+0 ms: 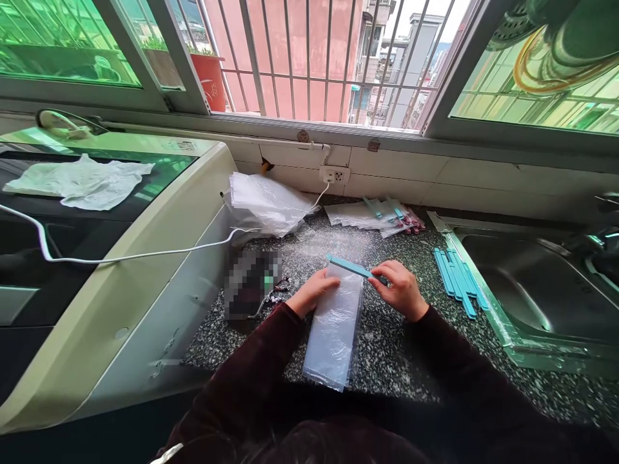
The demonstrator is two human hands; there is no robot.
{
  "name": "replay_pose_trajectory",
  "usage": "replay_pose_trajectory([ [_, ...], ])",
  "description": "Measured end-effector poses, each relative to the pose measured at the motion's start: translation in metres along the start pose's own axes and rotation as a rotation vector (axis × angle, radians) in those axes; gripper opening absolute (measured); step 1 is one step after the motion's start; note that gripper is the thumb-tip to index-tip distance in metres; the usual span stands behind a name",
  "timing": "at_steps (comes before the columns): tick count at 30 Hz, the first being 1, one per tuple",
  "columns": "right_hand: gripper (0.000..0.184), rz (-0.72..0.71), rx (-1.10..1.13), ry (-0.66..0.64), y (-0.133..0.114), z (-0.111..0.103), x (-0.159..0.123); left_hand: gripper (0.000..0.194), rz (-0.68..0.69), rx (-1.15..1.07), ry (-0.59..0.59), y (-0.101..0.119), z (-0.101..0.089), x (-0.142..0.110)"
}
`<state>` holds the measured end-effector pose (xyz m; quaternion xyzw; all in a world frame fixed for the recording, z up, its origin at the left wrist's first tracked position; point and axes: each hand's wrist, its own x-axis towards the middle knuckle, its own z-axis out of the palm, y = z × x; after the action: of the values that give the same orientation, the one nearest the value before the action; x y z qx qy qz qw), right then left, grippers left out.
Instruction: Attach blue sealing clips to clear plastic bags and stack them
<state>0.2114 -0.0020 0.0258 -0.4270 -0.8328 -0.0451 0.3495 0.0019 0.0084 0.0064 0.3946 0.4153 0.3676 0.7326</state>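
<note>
A clear plastic bag (333, 328) hangs lengthwise over the speckled counter in front of me. My left hand (315, 291) pinches its left side near the top, thumb on the front. Across the bag's top edge lies a blue bag sealing clip (353, 265). The fingers of my right hand (399, 290) are closed on the clip's right end. Whether the clip is locked along its length I cannot tell. More blue sealing clips (457, 280) lie in a bunch on the counter to the right, beside the sink.
A stack of clear bags (271, 203) lies at the back left, near a wall socket (334, 174). Bags with blue and pink clips (370, 216) lie behind my hands. The steel sink (522, 277) is at right, a washing machine (159, 238) at left. A blurred dark object (251, 283) carries a white cable.
</note>
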Motion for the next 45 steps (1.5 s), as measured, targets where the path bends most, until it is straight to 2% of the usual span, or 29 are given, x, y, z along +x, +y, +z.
replay_pose_trajectory([
  [7, 0.012, -0.039, 0.013, -0.033, 0.008, 0.002, -0.007, 0.024, 0.009, 0.033, 0.013, 0.000, -0.002, 0.000],
  [16, 0.012, -0.067, -0.018, -0.055, 0.011, 0.003, -0.009, 0.039, 0.066, 0.010, -0.021, 0.002, -0.001, -0.001],
  [22, 0.013, -0.087, -0.038, -0.078, 0.009, 0.004, -0.010, 0.043, 0.008, -0.038, 0.063, -0.002, 0.000, 0.001],
  [27, 0.013, -0.077, -0.014, -0.081, 0.006, 0.004, -0.009, 0.042, 0.027, -0.019, 0.117, -0.006, 0.000, 0.003],
  [33, 0.015, -0.063, 0.013, -0.010, -0.004, 0.006, -0.010, 0.043, 0.057, 0.031, 0.075, -0.009, 0.003, 0.002],
  [40, 0.017, -0.057, 0.007, -0.018, -0.010, 0.011, -0.011, 0.043, 0.054, 0.031, 0.047, -0.009, 0.010, -0.002],
  [45, 0.012, -0.096, -0.015, -0.020, -0.010, 0.014, -0.011, 0.047, 0.069, 0.002, 0.035, -0.012, 0.012, -0.002],
])
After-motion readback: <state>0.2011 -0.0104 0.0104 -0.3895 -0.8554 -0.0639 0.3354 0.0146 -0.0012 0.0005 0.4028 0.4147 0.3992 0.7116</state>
